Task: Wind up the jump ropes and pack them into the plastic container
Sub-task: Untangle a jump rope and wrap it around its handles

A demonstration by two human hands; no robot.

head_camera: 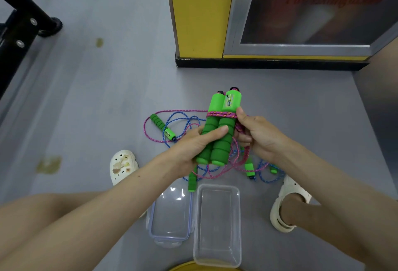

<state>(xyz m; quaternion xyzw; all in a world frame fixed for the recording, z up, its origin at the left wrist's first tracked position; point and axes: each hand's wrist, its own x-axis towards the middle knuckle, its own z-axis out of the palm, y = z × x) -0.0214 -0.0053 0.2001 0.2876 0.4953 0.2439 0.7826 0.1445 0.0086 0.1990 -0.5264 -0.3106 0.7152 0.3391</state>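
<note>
Green foam handles point(217, 135), two side by side, clamped low in the left hand point(193, 148): thumb across the front, fingers curled behind. Long axis tilts up and away, counter ends beyond the fingertips, butt ends toward the wrist. Pink rope point(221, 115) wraps the pair just above that thumb, pinned by the right hand point(258, 137), which also pinches trailing strands. Under both hands, loose ropes point(172, 124); nearer the wrists, plastic container point(217, 227) beside its lid point(172, 217).

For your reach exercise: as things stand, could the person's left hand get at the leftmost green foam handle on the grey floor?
Probably not yet: the left hand grips the two bundled green foam handles. The leftmost handle itself lies uncovered.
</note>
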